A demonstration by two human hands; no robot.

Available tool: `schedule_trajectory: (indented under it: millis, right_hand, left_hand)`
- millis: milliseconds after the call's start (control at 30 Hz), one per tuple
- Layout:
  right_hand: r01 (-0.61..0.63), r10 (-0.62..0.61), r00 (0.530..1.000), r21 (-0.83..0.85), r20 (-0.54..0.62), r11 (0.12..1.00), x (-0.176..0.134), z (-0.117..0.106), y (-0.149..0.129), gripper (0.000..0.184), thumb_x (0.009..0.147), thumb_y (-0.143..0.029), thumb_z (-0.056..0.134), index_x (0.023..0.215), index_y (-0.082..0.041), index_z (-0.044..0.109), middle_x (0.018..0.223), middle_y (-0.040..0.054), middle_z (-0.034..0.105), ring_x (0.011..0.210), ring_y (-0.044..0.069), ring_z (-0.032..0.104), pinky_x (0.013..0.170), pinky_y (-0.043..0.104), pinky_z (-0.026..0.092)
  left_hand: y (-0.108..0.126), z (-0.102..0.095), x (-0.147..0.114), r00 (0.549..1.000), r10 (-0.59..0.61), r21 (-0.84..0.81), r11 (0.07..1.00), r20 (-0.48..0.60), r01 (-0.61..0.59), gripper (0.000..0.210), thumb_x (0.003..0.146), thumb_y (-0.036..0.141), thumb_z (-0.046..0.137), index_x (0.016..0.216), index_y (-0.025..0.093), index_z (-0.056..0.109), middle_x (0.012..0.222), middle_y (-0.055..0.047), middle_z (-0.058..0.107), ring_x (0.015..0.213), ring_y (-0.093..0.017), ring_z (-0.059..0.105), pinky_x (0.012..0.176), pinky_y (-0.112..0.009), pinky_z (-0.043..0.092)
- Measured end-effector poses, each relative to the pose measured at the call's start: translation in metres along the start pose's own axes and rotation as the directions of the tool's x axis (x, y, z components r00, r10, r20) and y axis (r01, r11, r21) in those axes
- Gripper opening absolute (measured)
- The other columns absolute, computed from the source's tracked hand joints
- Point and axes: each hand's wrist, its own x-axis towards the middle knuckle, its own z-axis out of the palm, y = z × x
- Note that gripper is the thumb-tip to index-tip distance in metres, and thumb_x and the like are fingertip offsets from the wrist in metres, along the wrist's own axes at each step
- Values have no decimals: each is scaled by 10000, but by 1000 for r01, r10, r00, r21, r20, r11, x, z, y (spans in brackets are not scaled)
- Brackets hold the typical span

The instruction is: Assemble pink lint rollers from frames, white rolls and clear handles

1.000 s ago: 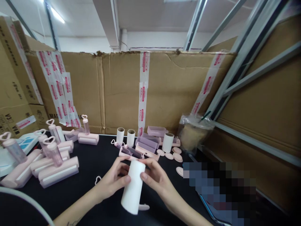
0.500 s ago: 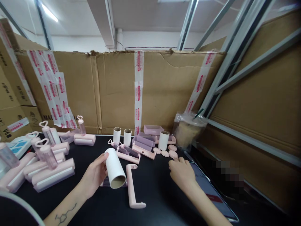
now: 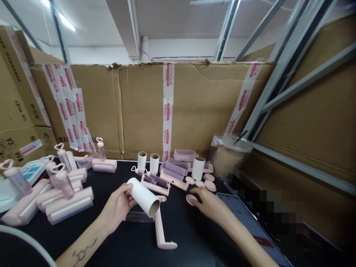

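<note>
My left hand [image 3: 119, 205] grips a white sticky paper roll [image 3: 143, 197] near its far end, its open end tilted down to the right. Beneath the roll lie a pink lint roller handle frame [image 3: 160, 226] and a clear purple cover [image 3: 139, 216]. My right hand [image 3: 207, 202] pinches a pink round cap [image 3: 191, 200] between thumb and fingers, at or just above the black table. Several more pink caps [image 3: 209, 185] lie beyond it. Another white roll [image 3: 198, 168] stands upright behind those caps.
Assembled pink lint rollers [image 3: 69, 204] crowd the left side. Two white rolls [image 3: 142, 161] stand at the back beside purple covers [image 3: 175, 167]. A bagged drink cup [image 3: 229, 155] and a phone-like tablet [image 3: 250, 226] are on the right. Cardboard [image 3: 139, 111] walls the back.
My right hand has moved left and toward me, bringing one pink cap away from the others. The roll in my left hand has turned, its near end swinging right.
</note>
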Motion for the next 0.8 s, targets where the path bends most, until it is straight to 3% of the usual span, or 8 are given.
schedule_trajectory:
  millis: [167,267,333,367,467,600,733,800]
  right_hand:
    - [-19,11,998,137,60,990,1,6,7,336,709,-168,573,1037,-175,649,1037,129,679,972,287,623,826,345,438]
    - [-28,17,999,254,47,967,3,2,5,204,638,-140,611,825,-153,692,923,134,688,862,300,642,794,382,452]
    - [-18,7,999,368,31,930,3,-1,-3,75,665,-212,626,693,-158,669,822,113,681,736,272,649,725,383,479]
    - [-7,-4,1000,438,25,899,2,-2,-10,121,698,-277,620,681,-162,656,787,99,677,684,253,650,687,375,495]
    - [26,-39,999,657,4,754,-4,0,-36,295,758,-452,583,804,-167,646,810,85,696,679,235,673,662,359,537]
    - [48,-35,999,824,-35,565,-17,6,-65,401,748,-539,590,903,-174,649,889,91,719,782,259,689,717,394,556]
    - [47,9,999,931,-53,361,-28,5,-76,324,738,-444,668,937,-189,666,938,73,719,832,246,680,775,405,548]
    - [36,24,999,968,-43,248,-31,2,-78,242,712,-361,720,877,-192,668,868,46,717,793,213,674,766,369,548]
  left_hand:
    - [-1,-4,2,999,37,12,999,-39,-37,43,805,159,593,837,140,571,810,-38,600,721,-130,590,669,-226,519]
    - [-2,-4,1,998,42,12,999,-38,-41,144,806,165,596,948,151,573,884,-57,616,760,-150,605,700,-266,530]
    - [-2,-3,-1,999,44,25,999,-18,-43,226,803,162,600,1026,170,562,952,-67,624,788,-160,615,742,-299,535]
    - [-2,-2,-2,999,44,37,998,-3,-44,254,797,158,607,1046,177,560,983,-69,624,809,-164,619,775,-316,532]
    - [-4,2,-8,997,41,76,996,65,-45,241,776,148,635,1009,171,578,1007,-63,620,894,-182,614,870,-359,505]
    - [-6,7,-13,985,104,100,988,141,-119,174,744,141,679,885,169,581,940,-33,614,963,-187,588,907,-362,481]
    - [-6,8,-14,975,142,127,978,171,-165,193,735,136,692,874,179,566,900,-23,605,968,-185,578,894,-365,483]
    - [-6,7,-14,973,136,136,977,186,-162,192,742,136,687,881,184,563,898,-19,599,966,-183,577,888,-366,485]
